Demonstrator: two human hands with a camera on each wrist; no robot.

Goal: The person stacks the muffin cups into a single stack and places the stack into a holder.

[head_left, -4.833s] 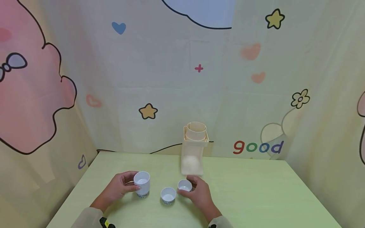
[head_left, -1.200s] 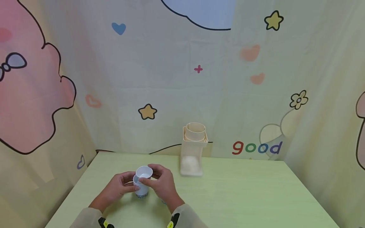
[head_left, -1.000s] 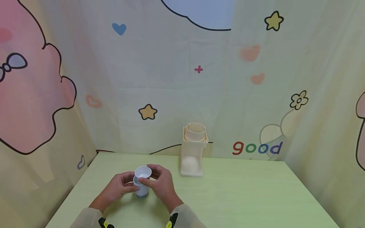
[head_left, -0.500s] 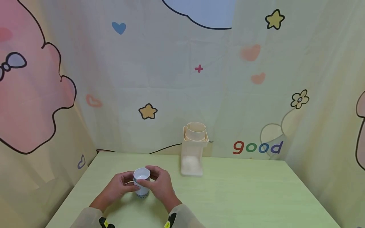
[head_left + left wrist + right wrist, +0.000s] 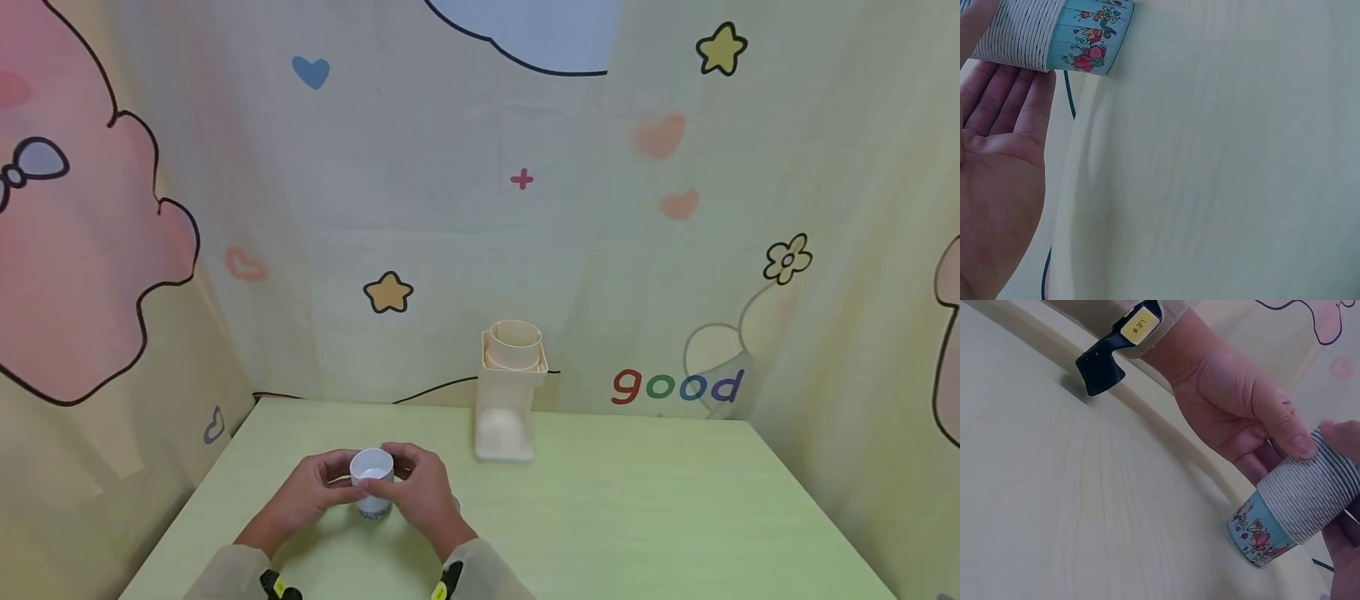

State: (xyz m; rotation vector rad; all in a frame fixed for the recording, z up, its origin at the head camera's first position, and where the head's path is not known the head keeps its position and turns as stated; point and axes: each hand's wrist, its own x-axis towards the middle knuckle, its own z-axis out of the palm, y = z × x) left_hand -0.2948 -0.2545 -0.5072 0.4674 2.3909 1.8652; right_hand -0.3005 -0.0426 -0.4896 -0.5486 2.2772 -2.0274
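Note:
A stack of small paper cups, white rims over a light blue band with a flower print, stands at the left of the table. My left hand holds it from the left, thumb in front, fingers behind. From the right, my right hand grips the topmost cup at its rim, thumb in front. Many tightly nested rims show on the cup stack in the right wrist view. In the left wrist view my left hand has its fingers behind the stack. A sliver of another cup peeks out beside my right hand, mostly hidden.
A cream plastic holder with a round tube on top stands at the back middle of the pale green table. Printed curtains close off the back and both sides.
My right hand has gone left from the table's middle with a cup, brought it over the stack and lowered it in, flush with the rims. My left hand has stayed on the stack.

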